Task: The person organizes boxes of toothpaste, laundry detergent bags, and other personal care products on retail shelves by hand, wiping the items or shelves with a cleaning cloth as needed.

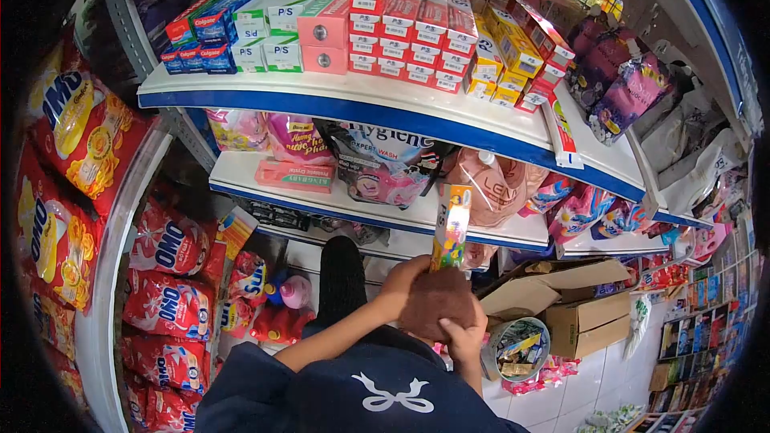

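Observation:
A brown cloth (437, 305) is bunched between my two hands, in front of my dark shirt. My left hand (405, 285) is closed round the lower end of a narrow colourful box (451, 228) that stands upright above the cloth. The cloth hides part of its fingers. On the other side, my right hand (467, 330) pinches the cloth with its thumb on top. Beyond the hands, stacked toothpaste boxes (393, 32) line the upper shelf (321, 100). A long pink box (293, 176) lies on the shelf below, beside a black detergent pouch (385, 162).
Red detergent bags (168, 305) fill the racks at the left. An open cardboard box (589, 321) and a round bin (517, 349) with small packets stand on the tiled floor at the right. Purple pouches (622, 88) sit at the upper shelf's right end.

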Tool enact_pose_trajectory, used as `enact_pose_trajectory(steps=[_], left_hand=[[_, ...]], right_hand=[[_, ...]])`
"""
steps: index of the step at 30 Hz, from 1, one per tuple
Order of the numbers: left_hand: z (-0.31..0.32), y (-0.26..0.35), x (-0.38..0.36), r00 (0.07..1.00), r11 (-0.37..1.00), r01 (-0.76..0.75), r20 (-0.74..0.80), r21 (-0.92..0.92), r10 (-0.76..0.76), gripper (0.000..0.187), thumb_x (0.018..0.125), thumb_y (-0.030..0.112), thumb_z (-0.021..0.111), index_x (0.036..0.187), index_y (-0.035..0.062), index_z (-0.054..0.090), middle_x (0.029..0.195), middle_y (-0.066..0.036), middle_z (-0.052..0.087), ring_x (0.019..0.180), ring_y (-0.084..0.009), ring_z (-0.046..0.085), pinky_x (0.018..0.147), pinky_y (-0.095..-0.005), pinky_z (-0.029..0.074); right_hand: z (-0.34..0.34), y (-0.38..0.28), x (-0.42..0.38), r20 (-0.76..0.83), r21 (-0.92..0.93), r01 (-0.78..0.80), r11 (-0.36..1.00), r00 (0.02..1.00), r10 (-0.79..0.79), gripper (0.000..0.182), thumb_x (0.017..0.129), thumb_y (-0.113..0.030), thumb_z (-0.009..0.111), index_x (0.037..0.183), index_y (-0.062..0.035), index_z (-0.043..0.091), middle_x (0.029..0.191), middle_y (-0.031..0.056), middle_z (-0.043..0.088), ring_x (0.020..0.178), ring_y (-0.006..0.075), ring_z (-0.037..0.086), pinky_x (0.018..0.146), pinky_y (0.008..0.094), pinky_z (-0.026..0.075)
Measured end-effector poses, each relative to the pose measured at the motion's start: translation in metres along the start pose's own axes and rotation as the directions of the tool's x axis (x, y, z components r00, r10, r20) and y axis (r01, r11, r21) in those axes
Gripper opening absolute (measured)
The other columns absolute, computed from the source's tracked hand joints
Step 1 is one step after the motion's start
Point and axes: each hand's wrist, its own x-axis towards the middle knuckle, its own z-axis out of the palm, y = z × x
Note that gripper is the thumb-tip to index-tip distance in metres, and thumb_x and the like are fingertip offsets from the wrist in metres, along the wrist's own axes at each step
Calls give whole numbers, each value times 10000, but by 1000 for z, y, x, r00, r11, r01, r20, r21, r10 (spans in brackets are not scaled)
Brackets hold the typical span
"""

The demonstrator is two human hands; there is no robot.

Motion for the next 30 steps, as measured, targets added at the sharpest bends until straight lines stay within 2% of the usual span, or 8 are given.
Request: enact_pose_trajectory(steps=[2,11,15,16,19,20,24,30], left_hand=[[-4,32,-3,995,886,-94,60,455,75,364,722,121,611,1062,30,515,971,-154,582,841,-262,583,712,-330,458],[-35,44,-7,970,704,-230,106,672,217,464,715,254,665,1130,88,542,908,-152,582,835,-289,568,724,-335,445],[-38,32,-6,945,487,-310,211,816,248,457,650,259,700,1086,163,600,848,-90,511,804,-231,524,721,-329,427],[-35,30,-6,935,435,-331,230,837,270,462,641,253,706,1085,177,604,860,-79,493,813,-224,514,730,-325,423],[-28,28,-6,934,466,-350,264,813,240,469,628,241,718,1085,219,612,880,-53,445,826,-206,487,748,-314,412],[-25,29,-4,938,506,-345,271,791,215,471,627,238,721,1085,233,614,884,-46,430,828,-200,480,753,-311,409],[-15,36,-2,947,588,-307,300,749,112,501,637,264,721,1120,232,592,933,-53,424,857,-198,479,789,-317,403],[2,56,1,914,643,-406,279,649,296,601,698,284,702,1244,195,465,1072,-60,437,885,-171,516,759,-295,436]], right_hand=[[5,-1,2,-31,221,-121,968,991,131,501,721,-79,619,1178,32,448,1068,100,550,977,185,525,879,313,398],[3,4,8,-174,428,-354,831,871,460,466,839,-253,533,1204,-2,390,1123,154,520,1015,273,530,857,385,444],[-19,26,-3,51,771,-286,570,918,392,755,790,-486,549,1345,-108,204,1253,162,397,1079,289,482,854,402,456],[-8,0,3,53,628,-183,756,980,193,884,724,-578,542,1376,-172,104,1254,158,379,1088,297,465,884,418,435],[-11,-10,8,-152,421,-1,907,986,72,961,656,-275,714,1383,-177,93,1188,140,399,1044,273,480,938,407,385],[-17,-7,9,-289,299,21,954,955,69,827,583,-116,687,1305,-77,285,1112,117,444,997,226,493,875,343,410],[-39,-16,2,-332,83,51,995,943,-20,510,547,-106,713,994,-30,480,932,52,495,878,142,489,773,267,403],[-94,-54,3,-625,59,417,907,724,-292,674,627,-356,604,1163,-1,402,1085,158,498,935,258,530,801,382,452]])
